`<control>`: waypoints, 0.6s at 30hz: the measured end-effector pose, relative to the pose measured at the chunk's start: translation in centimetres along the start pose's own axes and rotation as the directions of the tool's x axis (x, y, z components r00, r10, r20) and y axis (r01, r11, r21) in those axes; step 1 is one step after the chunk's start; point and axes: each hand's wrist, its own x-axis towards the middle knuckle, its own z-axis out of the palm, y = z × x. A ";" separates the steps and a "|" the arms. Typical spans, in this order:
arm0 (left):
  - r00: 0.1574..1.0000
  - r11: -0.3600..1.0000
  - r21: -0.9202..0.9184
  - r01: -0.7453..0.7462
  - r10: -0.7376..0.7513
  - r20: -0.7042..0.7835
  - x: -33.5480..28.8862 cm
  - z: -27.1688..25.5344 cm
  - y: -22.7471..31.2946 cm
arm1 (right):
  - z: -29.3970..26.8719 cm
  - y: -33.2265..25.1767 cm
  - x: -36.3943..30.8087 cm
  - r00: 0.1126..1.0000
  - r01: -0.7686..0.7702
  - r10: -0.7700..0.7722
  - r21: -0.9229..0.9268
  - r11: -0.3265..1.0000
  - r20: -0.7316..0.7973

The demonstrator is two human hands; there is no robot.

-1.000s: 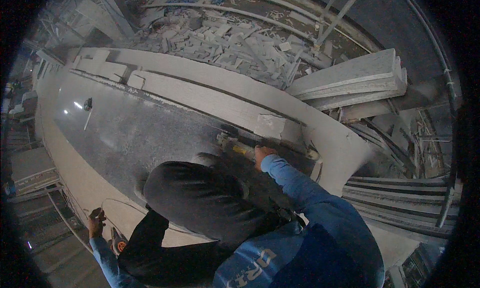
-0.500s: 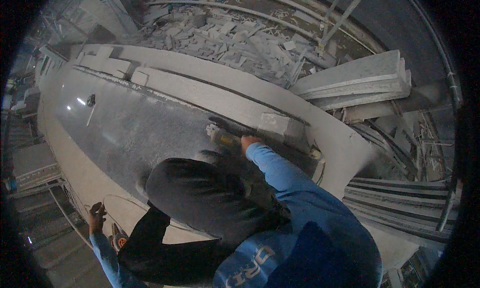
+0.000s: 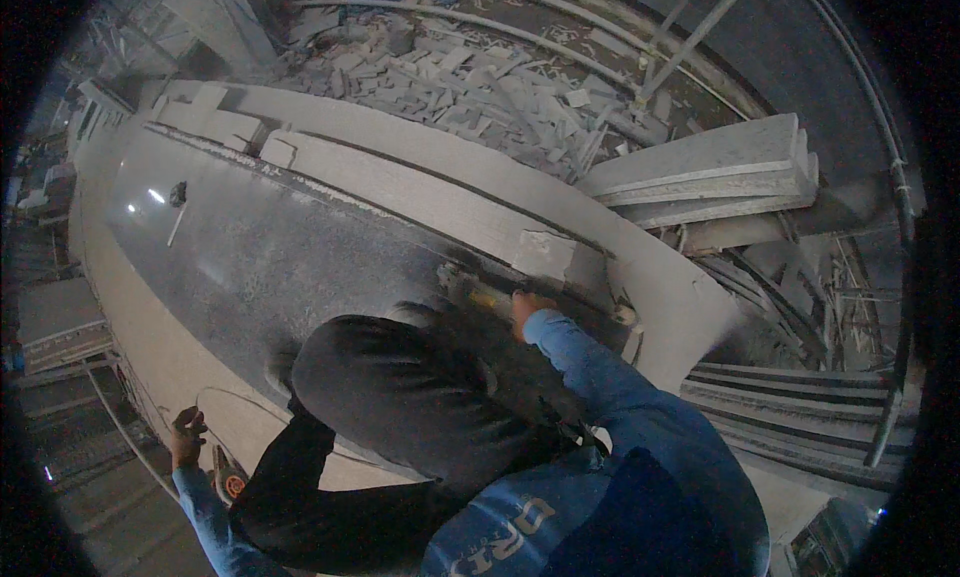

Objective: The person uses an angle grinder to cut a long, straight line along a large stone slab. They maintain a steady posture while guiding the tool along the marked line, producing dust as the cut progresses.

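Observation:
My right hand [image 3: 530,312] is closed round a dusty grey-and-yellow hand tool [image 3: 482,297], reaching past my bent knee. The tool's front end lies against a dark grey stone slab [image 3: 250,217], near its far long edge. Blur and dust hide the exact kind of tool. Out at the lower left, my left hand [image 3: 188,437] is raised off the slab, its fingers bent and apart, with nothing visible in them. A thin cord [image 3: 235,391] loops beside it. Below that hand, a round orange-centred part [image 3: 234,485] shows next to my leg.
Pale stone strips [image 3: 400,182] border the slab's far side. Behind them spreads a heap of broken stone pieces [image 3: 450,87]. Thick stacked slabs [image 3: 700,172] stand at the far right, and long dark strips [image 3: 790,402] lie lower right. A small dark object [image 3: 178,194] rests on the slab.
My right hand and the tool have shifted right and slightly nearer along the slab. The dust haze over the slab looks thinner. My left hand has dropped a little.

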 end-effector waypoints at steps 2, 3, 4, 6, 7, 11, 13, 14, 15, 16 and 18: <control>1.000 1.000 -0.007 -0.014 0.014 0.002 0.2 0.5 1.1 | 1.9 0.6 2.5 0.996 -0.063 0.068 0.091 0.994 -0.054; 1.000 1.000 -0.007 -0.002 0.002 -0.006 -0.1 0.3 1.2 | 1.7 -0.2 2.9 0.996 -0.059 0.065 0.097 0.994 -0.056; 1.000 1.000 -0.008 0.009 -0.010 -0.012 -0.3 0.1 1.2 | 1.5 -1.0 3.3 0.996 -0.057 0.063 0.103 0.993 -0.056; 0.999 1.000 -0.015 0.020 -0.021 -0.039 -0.6 -0.3 0.5 | 0.4 -2.7 3.8 1.000 -0.006 0.006 0.039 0.999 -0.012; 0.999 1.000 -0.021 0.014 -0.015 -0.044 -0.3 -0.2 0.6 | 0.6 -2.7 4.6 0.998 -0.011 0.015 0.059 0.998 -0.060; 0.999 1.000 0.009 -0.009 0.010 -0.038 0.3 0.2 1.8 | 0.8 -3.5 7.1 0.996 -0.031 0.037 0.066 0.997 -0.084; 0.999 0.999 -0.011 -0.034 0.034 -0.008 0.6 0.6 2.7 | 1.0 -2.8 6.9 0.996 -0.039 0.041 0.029 0.999 -0.076; 0.999 1.000 -0.001 -0.024 0.024 -0.032 0.0 0.2 2.4 | 0.5 -3.6 5.4 0.996 -0.013 0.013 0.000 1.000 -0.090; 0.999 1.000 0.002 -0.022 0.022 -0.049 -0.2 0.1 2.3 | -0.4 -3.8 3.6 0.994 0.002 -0.005 -0.030 1.000 -0.111; 0.998 1.000 0.003 -0.021 0.021 -0.066 -0.6 0.0 2.0 | -1.6 -4.1 1.9 0.997 0.014 -0.016 -0.029 0.999 -0.077; 0.999 0.999 -0.044 -0.015 0.013 -0.030 -0.3 -0.1 1.5 | -3.2 -3.5 -0.9 1.000 0.019 -0.019 -0.021 1.000 -0.006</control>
